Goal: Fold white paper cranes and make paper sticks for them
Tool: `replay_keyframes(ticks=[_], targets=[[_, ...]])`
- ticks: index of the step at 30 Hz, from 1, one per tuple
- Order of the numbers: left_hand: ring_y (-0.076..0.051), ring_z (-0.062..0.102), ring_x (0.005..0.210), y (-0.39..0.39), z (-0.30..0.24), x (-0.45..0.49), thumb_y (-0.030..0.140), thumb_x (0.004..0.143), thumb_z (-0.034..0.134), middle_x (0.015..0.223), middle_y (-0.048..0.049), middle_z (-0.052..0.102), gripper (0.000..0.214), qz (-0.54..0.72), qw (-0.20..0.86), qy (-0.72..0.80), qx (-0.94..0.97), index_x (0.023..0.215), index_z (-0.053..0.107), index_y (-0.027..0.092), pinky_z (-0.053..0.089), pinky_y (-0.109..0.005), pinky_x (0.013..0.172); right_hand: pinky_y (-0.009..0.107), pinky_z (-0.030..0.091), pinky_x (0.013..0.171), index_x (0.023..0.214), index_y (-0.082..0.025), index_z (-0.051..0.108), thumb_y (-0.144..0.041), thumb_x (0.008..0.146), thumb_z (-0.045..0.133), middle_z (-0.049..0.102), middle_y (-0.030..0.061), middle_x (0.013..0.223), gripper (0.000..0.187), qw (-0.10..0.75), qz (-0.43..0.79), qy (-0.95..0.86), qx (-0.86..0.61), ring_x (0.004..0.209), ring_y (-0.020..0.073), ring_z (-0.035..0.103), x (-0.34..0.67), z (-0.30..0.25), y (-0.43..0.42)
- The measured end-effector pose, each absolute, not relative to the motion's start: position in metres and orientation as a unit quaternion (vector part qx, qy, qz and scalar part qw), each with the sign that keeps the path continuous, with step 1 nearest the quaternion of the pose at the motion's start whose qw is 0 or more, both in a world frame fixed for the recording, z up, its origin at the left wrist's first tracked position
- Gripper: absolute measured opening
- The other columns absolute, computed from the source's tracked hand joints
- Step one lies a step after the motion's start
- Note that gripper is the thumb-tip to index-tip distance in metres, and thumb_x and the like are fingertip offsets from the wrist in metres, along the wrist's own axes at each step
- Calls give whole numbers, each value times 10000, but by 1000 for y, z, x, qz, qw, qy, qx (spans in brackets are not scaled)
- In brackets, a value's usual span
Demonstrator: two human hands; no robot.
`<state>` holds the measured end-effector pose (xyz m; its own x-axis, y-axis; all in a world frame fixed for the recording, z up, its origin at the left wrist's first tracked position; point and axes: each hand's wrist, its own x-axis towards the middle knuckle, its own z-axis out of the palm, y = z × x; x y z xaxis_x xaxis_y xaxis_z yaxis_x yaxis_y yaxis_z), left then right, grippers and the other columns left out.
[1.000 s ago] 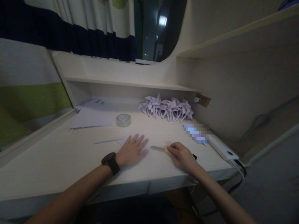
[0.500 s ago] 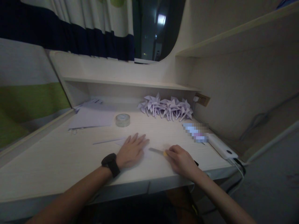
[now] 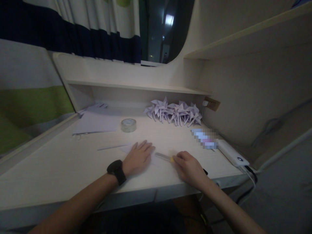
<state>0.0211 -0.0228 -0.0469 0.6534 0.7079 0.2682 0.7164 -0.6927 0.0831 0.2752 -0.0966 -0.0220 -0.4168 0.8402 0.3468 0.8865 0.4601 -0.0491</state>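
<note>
My left hand [image 3: 137,157] lies flat on a piece of white paper [image 3: 125,149], fingers stretched out and slightly spread. Most of that paper is hidden under the palm, with corners showing on either side. In my right hand [image 3: 188,166] is a knife [image 3: 162,156], its metal blade pointing left toward the left fingers. A bit of yellow shows by the fingertips and a black end sticks out behind the hand. The blade is close to the paper; whether it touches cannot be made out. A thin paper stick [image 3: 110,147] lies left of the paper.
A roll of clear tape [image 3: 128,125] stands beyond my left hand. Paper sheets [image 3: 97,121] are stacked at the back left. Several paper pinwheels [image 3: 174,112] lie at the back. On the right are a phone [image 3: 203,139] and a white power strip [image 3: 232,153] with cables.
Both hands stay nearly in place. The view has shifted very slightly, and the knife in my right hand has barely moved.
</note>
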Motion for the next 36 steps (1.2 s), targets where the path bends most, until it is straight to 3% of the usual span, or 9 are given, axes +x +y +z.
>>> replay_keyframes(ticks=[7, 15, 25, 30, 36], targets=[[-302, 348, 1318, -27, -39, 24, 237, 911, 355, 1302, -123, 504, 314, -154, 37, -393, -906, 1185, 501, 188, 305, -548, 1048, 323, 437, 767, 933, -163, 625, -193, 903, 474, 589, 91, 897, 156, 160, -70, -837, -518, 858, 208, 532, 271, -22, -99], [-285, 324, 1340, -26, -43, 23, 240, 936, 321, 1350, -121, 481, 340, -171, 36, -393, -903, 1251, 429, 176, 312, -535, 1053, 307, 411, 741, 860, -176, 593, -209, 913, 473, 574, 74, 862, 135, 151, -74, -848, -503, 831, 196, 517, 265, -22, -101], [-244, 496, 1109, -21, -31, 24, 270, 968, 249, 1149, -112, 566, 299, -211, 29, -396, -893, 1135, 476, 168, 403, -432, 948, 317, 400, 724, 913, -175, 610, -213, 911, 462, 581, 87, 880, 153, 172, -71, -843, -504, 837, 207, 511, 258, -22, -99], [-261, 455, 1161, -23, -29, 27, 303, 961, 279, 1255, -109, 530, 281, -205, 30, -414, -886, 1041, 521, 185, 373, -463, 973, 304, 376, 684, 852, -180, 603, -187, 872, 502, 560, 70, 835, 104, 163, -72, -851, -494, 798, 194, 488, 250, -24, -96], [-262, 333, 1330, -23, -19, 11, 366, 970, 304, 1392, -83, 467, 340, -196, 2, -392, -899, 1177, 515, 196, 288, -482, 1073, 294, 353, 676, 814, -175, 595, -206, 892, 502, 546, 58, 808, 126, 147, -67, -857, -489, 776, 181, 472, 243, -29, -92]])
